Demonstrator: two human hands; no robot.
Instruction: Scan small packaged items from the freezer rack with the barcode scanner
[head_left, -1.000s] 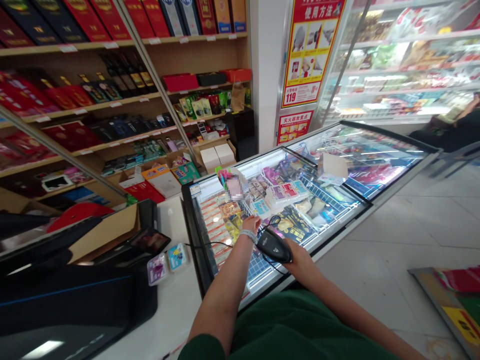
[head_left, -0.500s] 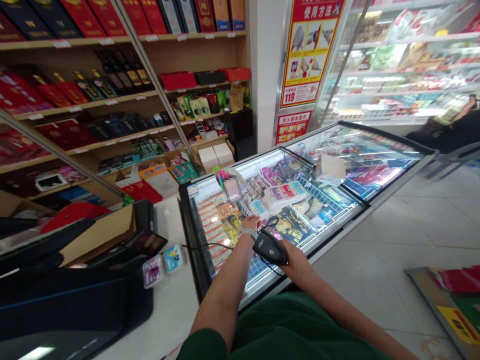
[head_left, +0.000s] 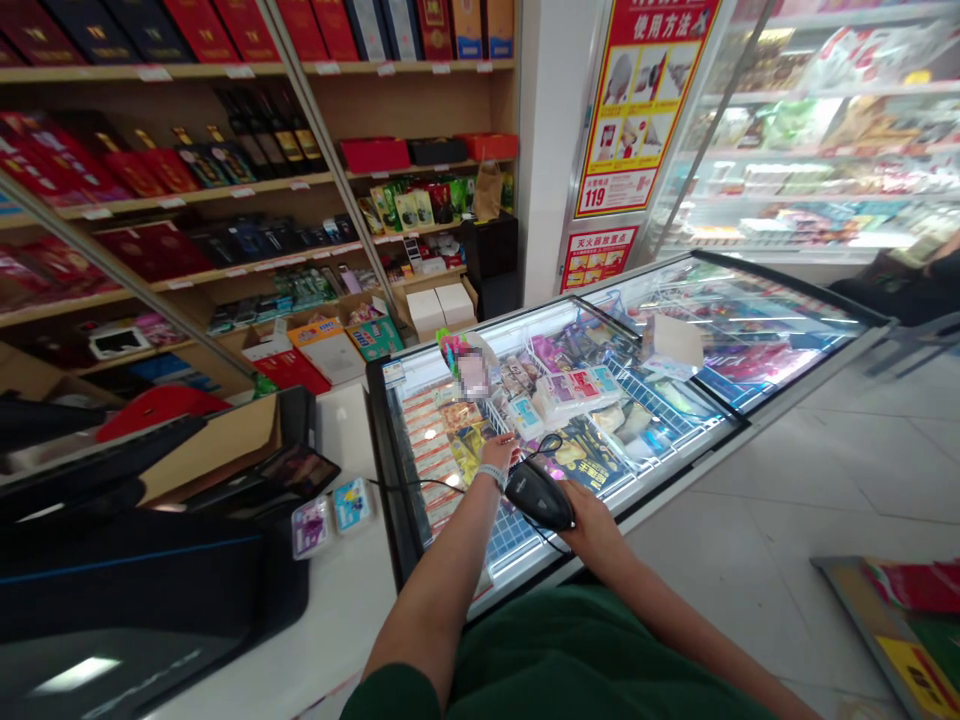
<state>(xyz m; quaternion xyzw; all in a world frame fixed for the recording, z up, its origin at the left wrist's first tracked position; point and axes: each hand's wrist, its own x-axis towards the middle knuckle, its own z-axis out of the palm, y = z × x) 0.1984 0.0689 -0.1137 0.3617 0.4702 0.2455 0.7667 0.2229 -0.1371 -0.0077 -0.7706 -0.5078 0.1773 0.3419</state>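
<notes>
My right hand [head_left: 589,515] grips a black barcode scanner [head_left: 538,495], whose cable loops over the glass lid of a chest freezer [head_left: 720,440]. Just beyond the scanner is my left hand [head_left: 501,452], with a pale band round the wrist. Its small visible fingers reach out loosely, and the scanner hides part of them. Close past those fingertips lies a clear pack with a light-blue label [head_left: 525,416]. Beside it sits a row of similar clear packs with purple, red and blue labels [head_left: 577,390]. A pixelated pink item [head_left: 472,372] rests farther left.
On the white counter [head_left: 345,610] at left are a purple-labelled pack [head_left: 310,527], a blue-labelled pack [head_left: 351,504] and a black checkout machine [head_left: 150,590]. An open cardboard box [head_left: 675,345] stands on the freezer. Shelves of boxes and bottles [head_left: 262,140] line the back.
The view has shifted slightly, so the scene sits a little farther right. My left hand has drawn back slightly from the blue-labelled pack. My right hand keeps hold of the scanner.
</notes>
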